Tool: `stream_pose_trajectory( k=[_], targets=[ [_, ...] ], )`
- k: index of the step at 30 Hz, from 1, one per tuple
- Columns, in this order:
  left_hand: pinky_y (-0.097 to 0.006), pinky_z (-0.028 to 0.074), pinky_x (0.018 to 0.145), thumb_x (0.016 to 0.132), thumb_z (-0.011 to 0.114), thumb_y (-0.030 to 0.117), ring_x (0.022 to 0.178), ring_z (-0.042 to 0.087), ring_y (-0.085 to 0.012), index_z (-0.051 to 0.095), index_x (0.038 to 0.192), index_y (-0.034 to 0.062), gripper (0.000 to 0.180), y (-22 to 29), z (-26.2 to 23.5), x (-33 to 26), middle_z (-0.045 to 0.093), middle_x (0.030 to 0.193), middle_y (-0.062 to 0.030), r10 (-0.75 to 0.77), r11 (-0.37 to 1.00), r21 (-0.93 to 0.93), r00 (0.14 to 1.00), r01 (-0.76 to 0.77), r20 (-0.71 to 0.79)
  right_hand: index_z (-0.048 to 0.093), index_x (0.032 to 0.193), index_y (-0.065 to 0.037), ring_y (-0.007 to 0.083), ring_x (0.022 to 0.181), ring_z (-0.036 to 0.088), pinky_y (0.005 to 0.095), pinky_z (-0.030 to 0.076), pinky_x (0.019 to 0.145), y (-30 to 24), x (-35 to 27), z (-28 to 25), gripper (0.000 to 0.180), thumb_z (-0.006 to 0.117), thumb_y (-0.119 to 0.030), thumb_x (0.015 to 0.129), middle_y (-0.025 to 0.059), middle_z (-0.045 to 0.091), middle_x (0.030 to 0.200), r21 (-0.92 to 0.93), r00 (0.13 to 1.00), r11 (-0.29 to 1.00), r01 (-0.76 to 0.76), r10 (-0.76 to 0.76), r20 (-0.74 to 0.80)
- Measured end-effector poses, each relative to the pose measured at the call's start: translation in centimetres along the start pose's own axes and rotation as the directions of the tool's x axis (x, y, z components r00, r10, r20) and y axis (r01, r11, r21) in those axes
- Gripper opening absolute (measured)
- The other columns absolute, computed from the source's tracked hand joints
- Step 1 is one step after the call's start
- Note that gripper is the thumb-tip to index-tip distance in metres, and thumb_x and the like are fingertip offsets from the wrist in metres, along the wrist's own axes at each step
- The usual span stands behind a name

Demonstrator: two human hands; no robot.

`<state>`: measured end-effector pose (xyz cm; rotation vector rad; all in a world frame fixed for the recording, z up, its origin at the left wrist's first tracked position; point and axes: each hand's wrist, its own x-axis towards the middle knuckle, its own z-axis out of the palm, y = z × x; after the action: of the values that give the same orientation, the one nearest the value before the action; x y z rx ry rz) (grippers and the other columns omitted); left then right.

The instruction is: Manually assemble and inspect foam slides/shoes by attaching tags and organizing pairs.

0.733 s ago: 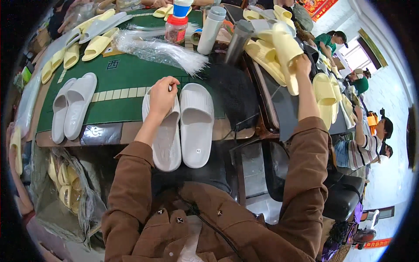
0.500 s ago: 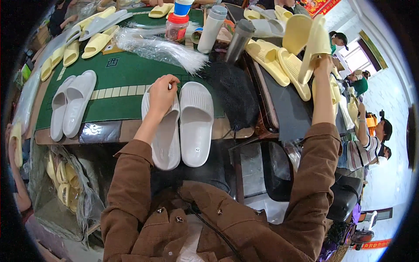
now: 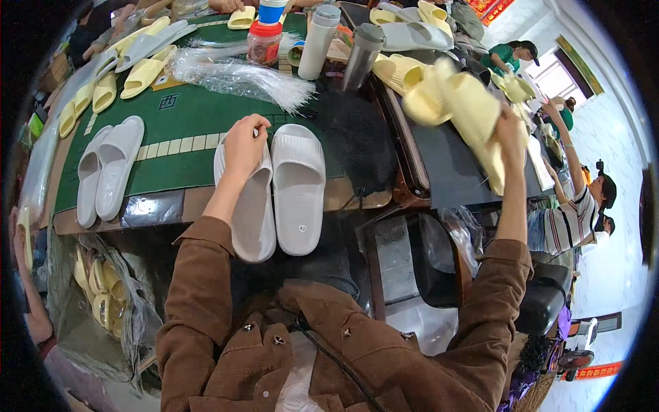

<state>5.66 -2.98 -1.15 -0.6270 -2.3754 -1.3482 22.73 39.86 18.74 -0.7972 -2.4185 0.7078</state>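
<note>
My left hand [image 3: 243,150] is closed in a loose fist over the strap of a light grey slide slipper [image 3: 252,218]. A small dark spot shows at its curled fingers; what they hold cannot be made out. Touching that slipper on the right lies its grey mate [image 3: 298,189], both with toes pointing away and heels over the table's near edge. At the right, my right hand [image 3: 509,143] grips pale yellow slippers [image 3: 472,103], raised above the dark side surface and partly blurred by motion. How many it holds is hard to tell.
Another grey pair [image 3: 118,172] rests left on the green mat [image 3: 185,123]. White plastic ties [image 3: 240,74], a red-lidded jar [image 3: 263,44] and two flasks [image 3: 320,42] stand or lie farther back. Below left, a bag [image 3: 137,302] contains yellow slippers. Several people work at the far right.
My right hand has come lower, and the yellow slippers in it have swung down and to the left. My left hand stays over the same grey slipper while the view has shifted slightly.
</note>
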Motion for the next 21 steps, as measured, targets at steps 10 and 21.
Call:
stream_pose_trajectory(
  k=[10,21],
  targets=[
    [-0.032,0.043,0.058,0.082,0.059,0.007,0.059,0.053,-0.0176,0.065,0.090,0.0033,0.010,0.3,1.0,0.1,0.064,0.077,-0.0093,0.049,0.999,-0.019,0.999,-0.050,-0.011,0.067,0.103,-0.006,0.0323,0.093,0.061,0.0394,0.047,0.080,3.2,-2.6,2.7,0.022,0.055,-0.008,0.085,0.0134,0.064,0.099,-0.252,0.841,0.816,0.520,-0.436,0.320],
    [-0.037,0.048,0.069,0.084,0.058,0.006,0.077,0.060,-0.0267,0.063,0.089,0.0046,0.008,2.6,-0.6,0.3,0.063,0.084,-0.0093,0.094,0.991,-0.088,0.995,-0.097,-0.030,0.068,0.098,-0.006,0.0324,0.105,0.059,0.0397,0.047,0.087,2.9,0.7,3.3,0.018,0.056,-0.007,0.084,0.0123,0.059,0.120,-0.329,0.773,0.721,0.610,-0.450,0.448]
  ],
)
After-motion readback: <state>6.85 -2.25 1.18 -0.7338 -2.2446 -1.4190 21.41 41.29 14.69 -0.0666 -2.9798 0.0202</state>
